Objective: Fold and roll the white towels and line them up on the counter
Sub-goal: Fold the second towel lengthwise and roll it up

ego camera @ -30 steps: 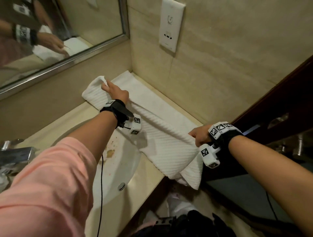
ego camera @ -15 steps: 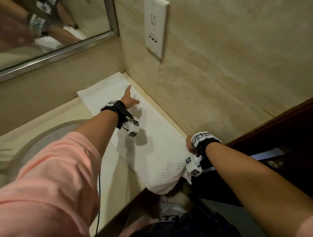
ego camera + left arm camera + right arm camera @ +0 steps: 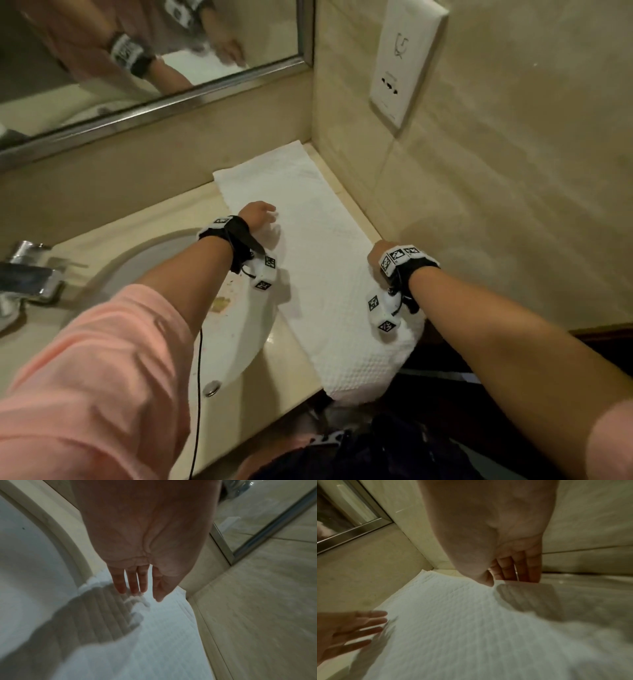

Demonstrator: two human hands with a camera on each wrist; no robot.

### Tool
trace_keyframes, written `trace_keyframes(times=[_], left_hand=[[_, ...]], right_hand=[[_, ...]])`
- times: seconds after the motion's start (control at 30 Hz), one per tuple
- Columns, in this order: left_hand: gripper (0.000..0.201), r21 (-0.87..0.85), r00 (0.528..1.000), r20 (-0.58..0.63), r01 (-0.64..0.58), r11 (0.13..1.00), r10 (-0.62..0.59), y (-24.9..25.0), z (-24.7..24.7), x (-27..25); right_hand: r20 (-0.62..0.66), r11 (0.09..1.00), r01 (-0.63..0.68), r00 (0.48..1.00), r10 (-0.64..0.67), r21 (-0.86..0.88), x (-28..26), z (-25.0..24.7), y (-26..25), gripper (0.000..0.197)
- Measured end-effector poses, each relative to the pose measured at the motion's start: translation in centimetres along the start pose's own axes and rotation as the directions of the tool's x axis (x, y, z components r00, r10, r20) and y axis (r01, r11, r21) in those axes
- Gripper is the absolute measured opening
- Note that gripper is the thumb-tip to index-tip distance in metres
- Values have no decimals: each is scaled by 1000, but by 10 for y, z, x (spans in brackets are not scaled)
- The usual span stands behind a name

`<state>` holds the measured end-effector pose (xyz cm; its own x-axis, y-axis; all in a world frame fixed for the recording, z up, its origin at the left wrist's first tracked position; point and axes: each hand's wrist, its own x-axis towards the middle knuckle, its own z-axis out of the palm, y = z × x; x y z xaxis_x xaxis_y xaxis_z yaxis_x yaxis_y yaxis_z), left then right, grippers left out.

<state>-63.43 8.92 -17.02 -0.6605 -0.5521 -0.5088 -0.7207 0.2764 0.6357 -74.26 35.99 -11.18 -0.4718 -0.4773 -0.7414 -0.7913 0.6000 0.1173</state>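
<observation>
White waffle-weave cotton, head view: one long folded white towel (image 3: pixel 318 274) lies flat as a strip on the beige stone counter (image 3: pixel 144 236), along the side wall, far end in the corner, near end drooping over the counter's front edge.
Change: a second ago it was held up in a ridge between both hands; now it is down and flat. Lengthwise fold looks done, rolling likely next.
Left hand (image 3: pixel 260 214), head view: on the towel's left edge, mid-length.
Right hand (image 3: pixel 378 248), head view: at the towel's wall-side edge.
Left wrist view: left hand's fingers (image 3: pixel 132 582) straight, spread, tips at the towel (image 3: pixel 154 635); nothing gripped.
Right wrist view: right hand (image 3: pixel 513 563) with fingers extended down at the towel (image 3: pixel 453 615) edge by the wall; thumb on the cloth, no clear pinch. Left hand (image 3: pixel 351 628) flat, blurred.
Count: towels 1, rolls 0, hands 2, white oval sink basin (image 3: pixel 191 308) 1, chrome tap (image 3: pixel 27 274) 1, mirror (image 3: pixel 120 51) 1, wall socket plate (image 3: pixel 404 61) 1.
</observation>
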Motion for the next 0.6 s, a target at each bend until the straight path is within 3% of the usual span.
trace_keyframes(times=[0.13, 0.27, 0.33, 0.43, 0.5, 0.6], left_hand=[[37, -4, 999, -39, 37, 999, -37, -21, -33, 13], [33, -116, 987, -137, 62, 991, -78, -39, -60, 30], [32, -155, 981, -183, 39, 987, -67, -44, -70, 39], [37, -144, 968, -251, -14, 989, -23, -48, -79, 54], [40, -225, 963, -268, -60, 973, -3, -49, -82, 65], [42, -277, 959, -282, -95, 956, 14, -49, -84, 79]], right_hand=[[-81, 975, -61, 993, 80, 215, 31, -30, -22, 30], [-92, 779, -118, 971, 220, 616, 72, -65, -38, 39], [-49, 744, -158, 967, 249, 650, 92, -83, -44, 40], [-107, 678, -88, 964, 242, 730, 118, -109, -60, 41], [-139, 678, -63, 961, 240, 733, 139, -124, -67, 48], [-81, 690, -122, 964, 254, 713, 163, -146, -71, 70]])
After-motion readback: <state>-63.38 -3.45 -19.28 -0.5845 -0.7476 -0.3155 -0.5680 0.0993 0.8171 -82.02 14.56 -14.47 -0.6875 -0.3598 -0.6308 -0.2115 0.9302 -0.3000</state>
